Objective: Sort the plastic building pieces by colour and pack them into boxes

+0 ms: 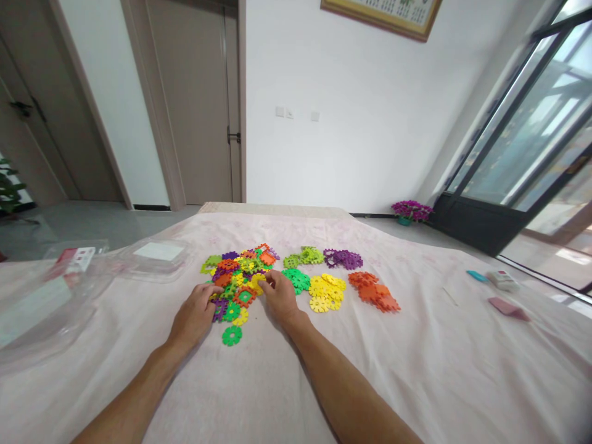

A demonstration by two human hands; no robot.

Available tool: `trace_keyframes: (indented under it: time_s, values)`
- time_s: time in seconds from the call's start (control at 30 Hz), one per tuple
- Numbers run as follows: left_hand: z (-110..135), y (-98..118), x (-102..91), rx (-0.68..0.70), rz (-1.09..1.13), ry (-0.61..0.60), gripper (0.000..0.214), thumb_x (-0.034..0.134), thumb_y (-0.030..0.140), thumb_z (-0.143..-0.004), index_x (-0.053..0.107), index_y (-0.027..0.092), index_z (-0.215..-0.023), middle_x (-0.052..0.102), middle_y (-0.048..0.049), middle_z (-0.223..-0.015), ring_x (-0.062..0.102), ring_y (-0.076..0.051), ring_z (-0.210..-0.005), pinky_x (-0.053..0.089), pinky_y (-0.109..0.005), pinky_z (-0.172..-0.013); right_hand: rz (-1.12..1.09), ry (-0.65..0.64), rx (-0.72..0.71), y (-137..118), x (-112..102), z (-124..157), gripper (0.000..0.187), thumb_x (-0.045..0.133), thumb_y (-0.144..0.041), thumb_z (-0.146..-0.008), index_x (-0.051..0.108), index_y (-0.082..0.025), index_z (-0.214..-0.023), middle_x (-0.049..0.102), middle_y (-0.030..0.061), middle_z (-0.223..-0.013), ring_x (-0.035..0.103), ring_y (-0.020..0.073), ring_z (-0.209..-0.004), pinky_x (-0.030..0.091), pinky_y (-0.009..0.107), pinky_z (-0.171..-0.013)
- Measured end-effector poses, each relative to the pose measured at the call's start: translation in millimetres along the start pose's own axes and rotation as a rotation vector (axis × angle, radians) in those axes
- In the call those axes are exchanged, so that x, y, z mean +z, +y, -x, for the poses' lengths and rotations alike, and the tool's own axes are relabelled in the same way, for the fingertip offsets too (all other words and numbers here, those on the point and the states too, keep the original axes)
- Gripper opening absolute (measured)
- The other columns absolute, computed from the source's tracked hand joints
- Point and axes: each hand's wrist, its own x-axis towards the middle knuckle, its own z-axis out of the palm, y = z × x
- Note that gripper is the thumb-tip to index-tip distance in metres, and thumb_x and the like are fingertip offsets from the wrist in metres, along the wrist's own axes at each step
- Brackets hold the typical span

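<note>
A mixed pile of plastic snowflake building pieces (245, 265), in green, yellow, orange and purple, lies on the cloth before me. My right hand (280, 298) pinches a yellow snowflake piece (258, 283) at the pile's right edge. At the left edge, my left hand (197, 310) rests its fingertips against the pieces, fingers loosely bent and slightly apart. One green piece (232, 335) lies by itself nearer to me. Right of the pile are single-colour heaps: dark green (296, 280), yellow (327, 292), orange (374, 291), light green (304, 256) and purple (343, 258).
Clear plastic packages (155, 259) lie on the left of the pale pink tablecloth (250, 394). At the right are a small white box (502, 281), a blue item (476, 276) and a pink item (509, 309). Beyond the table is a wall with doors.
</note>
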Motion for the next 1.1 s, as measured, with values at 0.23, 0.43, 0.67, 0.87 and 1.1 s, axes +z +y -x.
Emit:
trace_keyframes:
  time_s: [0.23,0.43,0.67,0.87,1.1]
  values:
    - [0,-3,1.2,0.003,0.002,-0.011,0.037,0.04,0.016,-0.082,0.065,0.022,-0.11,0.057,-0.0057,-0.124,0.056,-0.022,-0.12,0.039,-0.037,-0.11,0.3,0.063,0.087,20,-73,-21,0.019,0.051,-0.025,-0.088,0.069,-0.02,-0.084,0.067,0.0032,-0.084,0.058,0.0163,-0.08,0.036,0.024,-0.067]
    - [0,-2,1.3,-0.009,-0.005,0.001,0.037,0.041,0.016,-0.082,0.065,0.024,-0.109,0.058,-0.0042,-0.123,0.056,-0.021,-0.12,0.039,-0.035,-0.11,0.528,-0.006,0.374,39,-135,-22,0.024,0.05,-0.021,-0.082,0.074,-0.02,-0.081,0.069,0.0076,-0.079,0.062,0.0189,-0.074,0.035,0.027,-0.063]
    - [0,0,1.6,0.001,-0.015,0.01,0.038,0.04,0.015,-0.081,0.065,0.022,-0.109,0.058,-0.005,-0.124,0.057,-0.02,-0.119,0.04,-0.034,-0.109,0.573,-0.031,0.265,26,-143,-24,0.028,0.054,-0.024,-0.086,0.076,-0.024,-0.103,0.073,0.0087,-0.105,0.065,0.0221,-0.095,0.042,0.028,-0.075]
    - [0,3,-0.8,0.022,-0.016,0.02,0.039,0.04,0.014,-0.08,0.066,0.021,-0.108,0.059,-0.0058,-0.121,0.056,-0.019,-0.119,0.039,-0.033,-0.11,0.374,-0.313,-0.172,-16,-61,-6,0.021,0.058,-0.025,-0.09,0.075,-0.025,-0.103,0.069,0.0045,-0.104,0.062,0.0173,-0.097,0.042,0.024,-0.081]
    - [0,0,1.8,0.025,-0.017,0.02,0.039,0.04,0.015,-0.08,0.066,0.021,-0.109,0.059,-0.0053,-0.121,0.057,-0.02,-0.119,0.04,-0.034,-0.109,0.392,-0.324,-0.345,-31,-18,22,0.015,0.064,-0.034,-0.09,0.072,-0.023,-0.096,0.062,0.004,-0.106,0.058,0.0169,-0.097,0.042,0.024,-0.075]
